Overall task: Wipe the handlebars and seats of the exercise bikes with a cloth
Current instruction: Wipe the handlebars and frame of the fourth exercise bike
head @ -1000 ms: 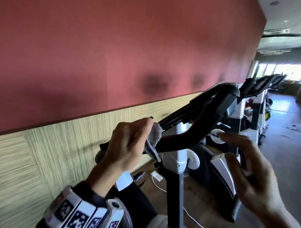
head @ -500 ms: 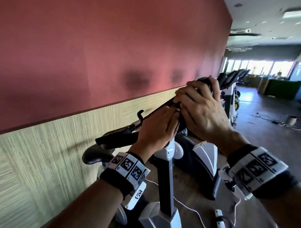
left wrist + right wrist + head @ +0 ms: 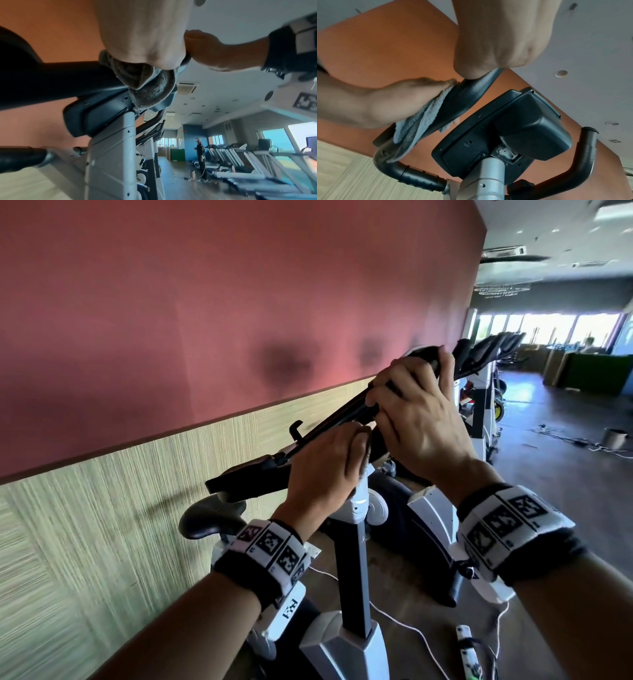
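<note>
Since a second ago: right hand (image 3: 421, 419), then apart, now curled over the handlebar (image 3: 329, 433); left hand (image 3: 322, 470) further along it. Left hand grips the grey cloth (image 3: 145, 86), wrapped round the bar above the console (image 3: 505, 135). Seat (image 3: 210, 517) beyond, by the red wall (image 3: 205, 302).

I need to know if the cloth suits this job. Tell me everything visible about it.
The cloth is grey, fluffy terry-like fabric, folded and bunched. The left hand grips it and presses it round the black handlebar beside the console. One loose corner hangs below the hand. From the head view it is almost wholly hidden.
</note>
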Tool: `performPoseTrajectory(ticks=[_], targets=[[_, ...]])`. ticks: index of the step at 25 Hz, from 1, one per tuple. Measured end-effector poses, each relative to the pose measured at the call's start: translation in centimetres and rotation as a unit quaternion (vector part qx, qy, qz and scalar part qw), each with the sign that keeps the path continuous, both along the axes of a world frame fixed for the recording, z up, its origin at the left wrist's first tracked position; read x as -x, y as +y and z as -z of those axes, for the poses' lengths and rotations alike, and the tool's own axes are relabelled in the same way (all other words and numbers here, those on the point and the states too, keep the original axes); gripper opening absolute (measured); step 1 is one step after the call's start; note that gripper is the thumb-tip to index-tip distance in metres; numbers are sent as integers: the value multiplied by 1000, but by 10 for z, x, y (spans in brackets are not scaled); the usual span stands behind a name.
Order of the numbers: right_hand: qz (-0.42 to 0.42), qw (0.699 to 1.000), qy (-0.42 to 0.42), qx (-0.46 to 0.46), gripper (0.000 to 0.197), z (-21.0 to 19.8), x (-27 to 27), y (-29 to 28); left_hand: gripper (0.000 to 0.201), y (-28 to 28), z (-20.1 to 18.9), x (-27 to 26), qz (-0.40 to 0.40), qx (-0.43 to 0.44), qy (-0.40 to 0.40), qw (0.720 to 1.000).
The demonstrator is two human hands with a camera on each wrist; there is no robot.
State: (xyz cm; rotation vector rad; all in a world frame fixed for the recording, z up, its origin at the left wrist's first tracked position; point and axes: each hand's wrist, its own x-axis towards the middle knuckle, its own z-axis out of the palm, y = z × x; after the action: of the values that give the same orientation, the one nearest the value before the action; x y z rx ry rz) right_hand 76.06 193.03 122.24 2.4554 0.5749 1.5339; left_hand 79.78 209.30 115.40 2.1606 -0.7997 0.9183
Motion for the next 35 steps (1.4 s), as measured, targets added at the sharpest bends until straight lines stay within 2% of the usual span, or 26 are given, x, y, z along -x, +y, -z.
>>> performPoseTrajectory(ticks=[3, 6, 11, 16, 19, 22, 28, 35], targets=[[6, 1000, 12, -11, 25, 1, 0, 3, 46, -3, -6, 4, -49, 0, 41, 998], [9, 999, 32, -8, 28, -1, 2, 0, 42, -17, -19, 5, -71, -17, 68, 995], [14, 1000, 25, -3, 27, -1, 2, 0, 41, 5, 0, 0, -29, -1, 27, 999], [13, 1000, 26, -2, 25, -1, 2, 2, 39, 0, -6, -7, -80, -26, 74, 994], [13, 1000, 21, 7, 22, -1, 1, -1, 36, -3, -2, -6, -49, -3, 31, 998], [12, 1000, 19, 21, 21, -1, -1, -3, 44, 12, 10, -14, -27, 16, 0, 1000], [5, 1000, 20, 17, 21, -1, 0, -3, 36, 3, -5, -12, -72, -18, 85, 994], [10, 999, 30, 20, 21, -4, 1, -4, 36, 3, -6, -9, -71, -10, 83, 994]])
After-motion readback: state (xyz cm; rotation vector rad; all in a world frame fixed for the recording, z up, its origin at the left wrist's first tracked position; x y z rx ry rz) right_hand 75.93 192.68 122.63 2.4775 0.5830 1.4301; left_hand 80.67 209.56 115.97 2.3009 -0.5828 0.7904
